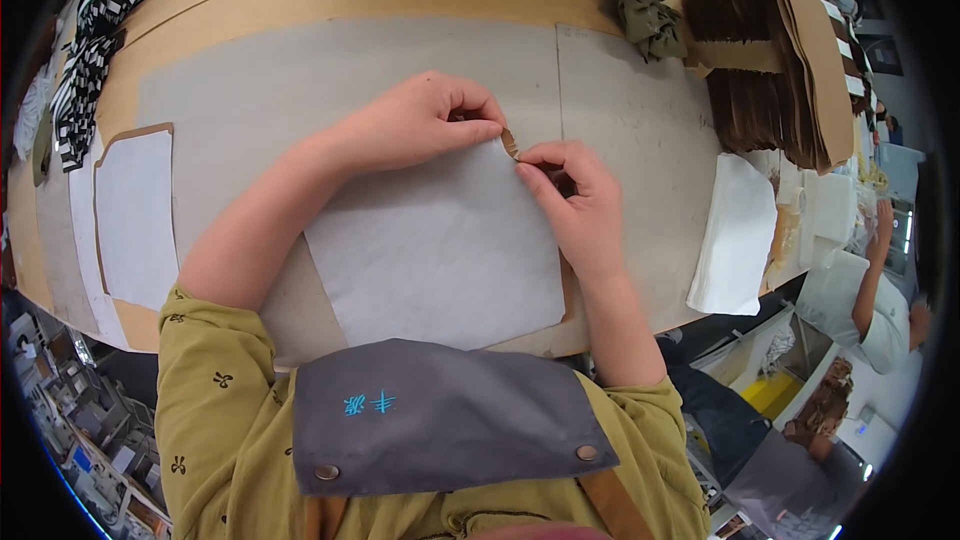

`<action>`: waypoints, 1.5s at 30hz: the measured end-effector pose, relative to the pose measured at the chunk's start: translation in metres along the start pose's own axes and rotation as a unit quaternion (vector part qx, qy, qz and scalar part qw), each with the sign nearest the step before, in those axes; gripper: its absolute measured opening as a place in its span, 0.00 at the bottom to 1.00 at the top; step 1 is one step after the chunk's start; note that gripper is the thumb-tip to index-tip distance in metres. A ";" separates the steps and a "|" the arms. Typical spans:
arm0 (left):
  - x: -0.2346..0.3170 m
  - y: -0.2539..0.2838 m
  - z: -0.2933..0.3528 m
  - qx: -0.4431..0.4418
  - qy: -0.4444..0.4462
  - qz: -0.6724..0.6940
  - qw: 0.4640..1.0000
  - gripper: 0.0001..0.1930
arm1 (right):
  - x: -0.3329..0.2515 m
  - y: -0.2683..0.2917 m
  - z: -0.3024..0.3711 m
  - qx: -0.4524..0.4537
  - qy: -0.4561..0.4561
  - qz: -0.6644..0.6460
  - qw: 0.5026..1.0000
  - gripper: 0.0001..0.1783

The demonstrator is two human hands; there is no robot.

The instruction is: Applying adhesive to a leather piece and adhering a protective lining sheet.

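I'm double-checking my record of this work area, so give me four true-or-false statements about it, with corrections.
1. The left hand is at the far right corner of the central white sheet. True.
2. The right hand lies flat on that sheet. False: its thumb and fingers pinch a small brown edge.
3. The striped cloth is at the picture's right. False: it is at the upper left.
4. The dark green cloth lies left of the brown stack. True.
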State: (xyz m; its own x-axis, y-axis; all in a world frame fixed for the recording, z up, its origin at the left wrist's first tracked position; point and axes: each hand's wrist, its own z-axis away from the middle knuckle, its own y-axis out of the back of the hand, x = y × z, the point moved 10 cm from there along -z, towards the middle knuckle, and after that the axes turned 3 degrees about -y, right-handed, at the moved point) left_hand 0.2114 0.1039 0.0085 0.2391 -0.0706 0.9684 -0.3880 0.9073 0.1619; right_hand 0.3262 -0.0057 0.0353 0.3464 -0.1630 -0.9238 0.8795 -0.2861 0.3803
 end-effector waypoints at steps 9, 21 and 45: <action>0.002 -0.001 -0.003 -0.006 0.003 -0.034 0.999 0.09 | -0.003 0.002 -0.002 -0.005 0.046 0.020 0.999 0.05; 0.002 -0.005 -0.002 -0.001 0.028 0.006 1.000 0.08 | 0.012 0.002 -0.005 -0.004 -0.028 0.015 0.999 0.03; 0.046 -0.023 0.044 0.131 -0.223 -0.397 0.881 0.19 | -0.011 0.006 -0.005 0.053 0.148 0.188 0.969 0.08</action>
State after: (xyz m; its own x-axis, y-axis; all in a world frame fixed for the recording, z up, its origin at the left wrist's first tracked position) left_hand 0.1922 0.0619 0.0577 0.1777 -0.8485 0.4985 -0.4623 0.3753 0.8034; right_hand 0.3293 -0.0007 0.0469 0.7291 -0.0006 -0.6844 0.6390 -0.3577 0.6810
